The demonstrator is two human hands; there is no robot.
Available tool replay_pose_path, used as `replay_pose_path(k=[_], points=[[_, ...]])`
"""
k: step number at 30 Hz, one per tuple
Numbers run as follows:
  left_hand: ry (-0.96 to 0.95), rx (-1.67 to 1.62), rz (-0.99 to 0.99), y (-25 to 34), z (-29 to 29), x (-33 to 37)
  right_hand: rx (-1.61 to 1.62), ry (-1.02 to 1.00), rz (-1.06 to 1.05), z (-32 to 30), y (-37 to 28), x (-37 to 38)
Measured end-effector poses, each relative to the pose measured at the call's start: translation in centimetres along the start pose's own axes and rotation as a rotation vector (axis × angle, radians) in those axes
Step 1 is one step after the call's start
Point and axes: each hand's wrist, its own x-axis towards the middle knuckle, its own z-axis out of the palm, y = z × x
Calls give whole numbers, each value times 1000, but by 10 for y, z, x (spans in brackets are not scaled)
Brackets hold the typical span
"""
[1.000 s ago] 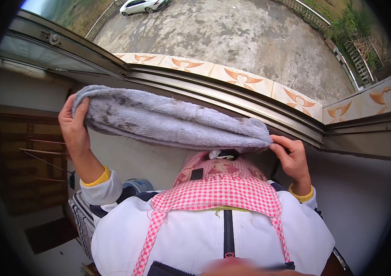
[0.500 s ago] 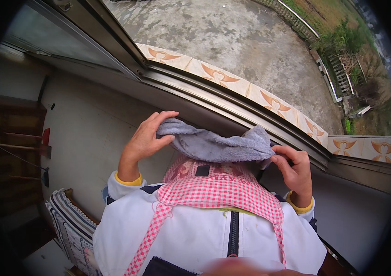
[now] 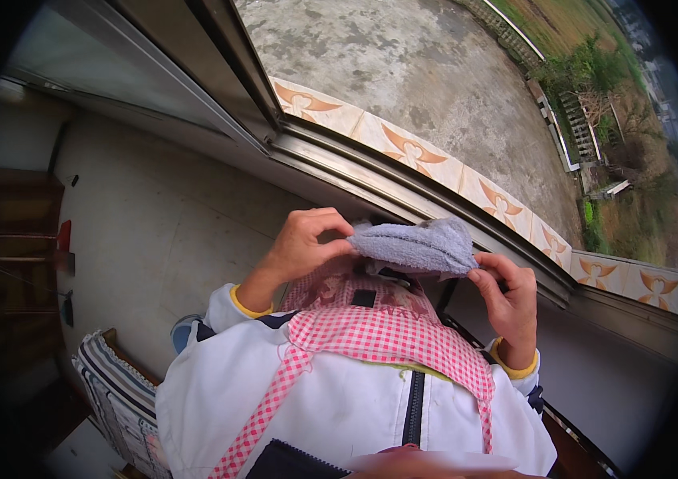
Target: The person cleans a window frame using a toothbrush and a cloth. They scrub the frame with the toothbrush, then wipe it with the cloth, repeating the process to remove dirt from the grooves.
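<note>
A grey cloth [image 3: 419,245], folded small, is held between both hands just in front of my chest. My left hand [image 3: 303,243] pinches its left end with fingers curled over the edge. My right hand [image 3: 507,291] grips its right end from below. Under the cloth hangs my red-and-white checked apron [image 3: 379,335] over a white jacket [image 3: 331,407] with yellow cuffs. The hands sit just below a metal window sill [image 3: 403,195].
An open window frame [image 3: 227,72] runs diagonally above, with a concrete yard [image 3: 403,64] and patterned tiles [image 3: 411,152] outside. A plain wall [image 3: 155,231] lies below the sill. A dark wooden shelf [image 3: 15,247] stands at left, a striped cushion [image 3: 115,395] at lower left.
The cloth was spread wide between raised hands; the hands have come together and it is now folded into a small bundle. The view has shifted along the window.
</note>
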Motion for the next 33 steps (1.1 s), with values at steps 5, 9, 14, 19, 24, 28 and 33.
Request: replay_pose_path(k=[5,9,14,19,24,28,33], points=[[67,-143,130,17,-22,8,-75,-169,18,13,28,11],[147,-158,106,48,-20,15,25,-254,-30,21,44,19],[229,-72,246,87,-18,27,99,-243,-27,25,52,18],[223,3,211,132,-18,30,257,-240,-114,32,68,9],[180,44,250,178,-12,28,640,-358,-84,43,84,11],[184,90,291,201,-1,21,759,-435,-115,53,98,19],[256,147,294,219,7,7,812,-531,-167,76,109,22]])
